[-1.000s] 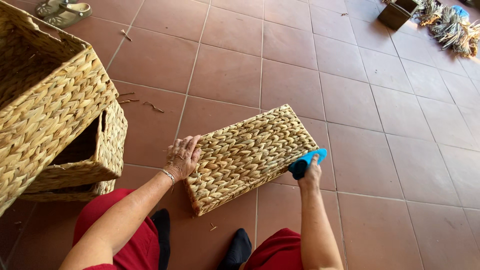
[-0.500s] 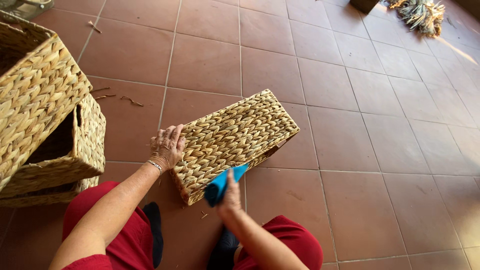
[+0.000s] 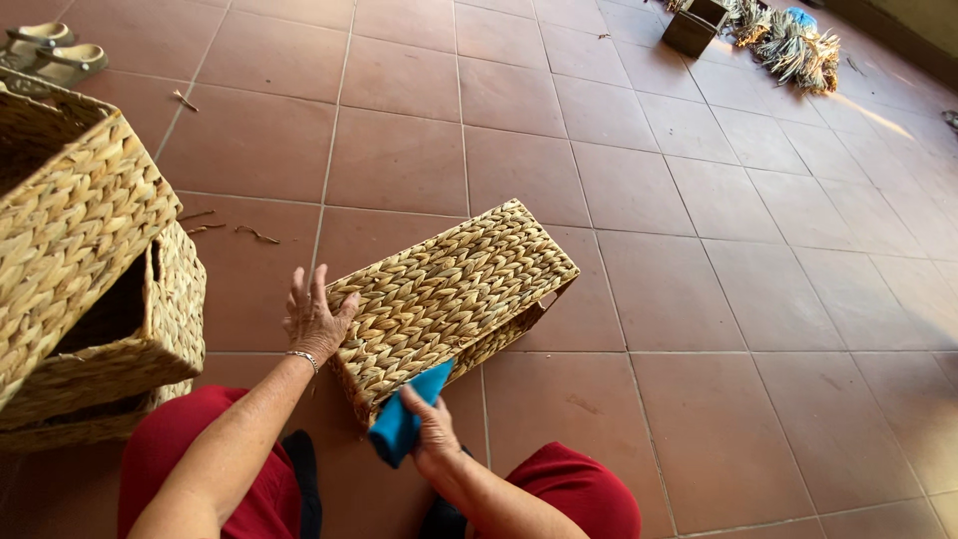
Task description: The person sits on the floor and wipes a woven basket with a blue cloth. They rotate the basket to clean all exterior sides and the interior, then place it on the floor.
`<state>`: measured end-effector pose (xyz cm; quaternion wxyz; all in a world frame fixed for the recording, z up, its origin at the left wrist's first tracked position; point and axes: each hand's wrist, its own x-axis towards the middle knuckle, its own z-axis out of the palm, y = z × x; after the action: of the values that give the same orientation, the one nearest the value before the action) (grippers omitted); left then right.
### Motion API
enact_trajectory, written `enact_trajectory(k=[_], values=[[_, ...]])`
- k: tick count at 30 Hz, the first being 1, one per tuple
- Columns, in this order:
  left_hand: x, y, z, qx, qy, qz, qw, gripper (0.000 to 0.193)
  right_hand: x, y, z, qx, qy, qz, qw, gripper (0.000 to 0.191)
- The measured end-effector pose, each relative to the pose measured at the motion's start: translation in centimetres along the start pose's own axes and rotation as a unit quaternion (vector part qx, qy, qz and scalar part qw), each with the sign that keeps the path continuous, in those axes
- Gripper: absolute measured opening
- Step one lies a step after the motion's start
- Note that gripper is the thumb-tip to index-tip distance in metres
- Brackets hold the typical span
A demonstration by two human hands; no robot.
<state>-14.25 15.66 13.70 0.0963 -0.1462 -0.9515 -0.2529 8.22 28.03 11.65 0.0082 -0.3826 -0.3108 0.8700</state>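
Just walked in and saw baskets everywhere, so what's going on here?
A person sitting on the tiled floor steadies a woven basket lying on its side with the left hand. The right hand holds a blue cloth against its near edge. More woven baskets are stacked to the left.

1. We've got a woven basket (image 3: pixel 449 294) here, dry straw-coloured plant fibre, rough and matt.
2. The blue tool (image 3: pixel 407 414) looks like smooth plastic.
3. Floor (image 3: pixel 758 279) is matt terracotta tile.
4. Stacked baskets (image 3: pixel 85 269) have the same coarse weave.
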Motion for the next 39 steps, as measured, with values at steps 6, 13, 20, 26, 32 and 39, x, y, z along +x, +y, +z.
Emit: enact_trajectory(k=[6, 13, 20, 26, 32, 39], values=[[1.1, -1.2, -0.1, -0.325, -0.137, -0.233, 0.906, 0.085, 0.1, -2.6, 0.7, 0.087, -0.001, -0.018, 0.996, 0.071], [1.4, -0.7, -2.2, -0.341, -0.072, -0.141, 0.927, 0.061, -1.4, -3.5, 3.0, 0.075, -0.048, 0.010, 0.996, 0.065], [3.7, 4.3, -9.5, -0.271, 0.092, 0.142, 0.948, 0.046, -3.3, -9.9, 3.9, 0.169, -0.114, -0.036, 0.978, 0.059], [4.8, 10.6, -14.0, -0.203, 0.157, 0.269, 0.928, 0.034, -8.1, -12.8, 4.6, 0.218, -0.167, 0.005, 0.962, 0.067], [4.0, 14.8, -15.5, -0.066, 0.160, 0.287, 0.942, 0.038, -7.8, -14.3, 3.3, 0.206, -0.197, -0.034, 0.958, 0.052], [5.5, 12.7, -17.8, -0.260, -0.141, 0.278, 0.914, 0.104, -5.6, -16.4, -2.2, 0.200, -0.238, -0.102, 0.945, 0.036]])
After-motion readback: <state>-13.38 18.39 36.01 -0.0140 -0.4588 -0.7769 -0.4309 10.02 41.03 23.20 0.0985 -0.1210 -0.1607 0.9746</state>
